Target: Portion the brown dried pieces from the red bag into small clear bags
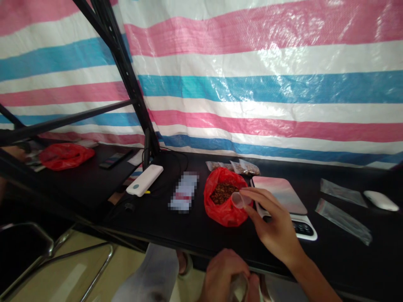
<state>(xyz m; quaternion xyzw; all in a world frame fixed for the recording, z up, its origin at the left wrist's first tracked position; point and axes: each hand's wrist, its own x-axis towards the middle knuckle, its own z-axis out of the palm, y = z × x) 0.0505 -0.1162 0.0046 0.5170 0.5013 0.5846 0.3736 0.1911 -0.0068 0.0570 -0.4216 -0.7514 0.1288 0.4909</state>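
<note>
My right hand (275,228) pinches a small clear plastic cup (238,200) by its rim. The cup is over a red plastic bag (228,218), whose open mouth shows small brown pellets or grains (223,193). Below the table's front edge, my left hand (224,272) is closed around what looks like a clear plastic bag (239,287); blur hides the details. Just beyond my right hand lies a white kitchen scale (310,233) with a pink and grey top plate (280,193), partly covered by my fingers.
Several small filled clear bags (247,167) lie behind the red bag. Two flat clear bags (344,222) and a white rounded device (380,200) are at the right. Leftward are a blurred-out phone (185,193), a white power bank (145,180) with cables, and a black metal post (135,92).
</note>
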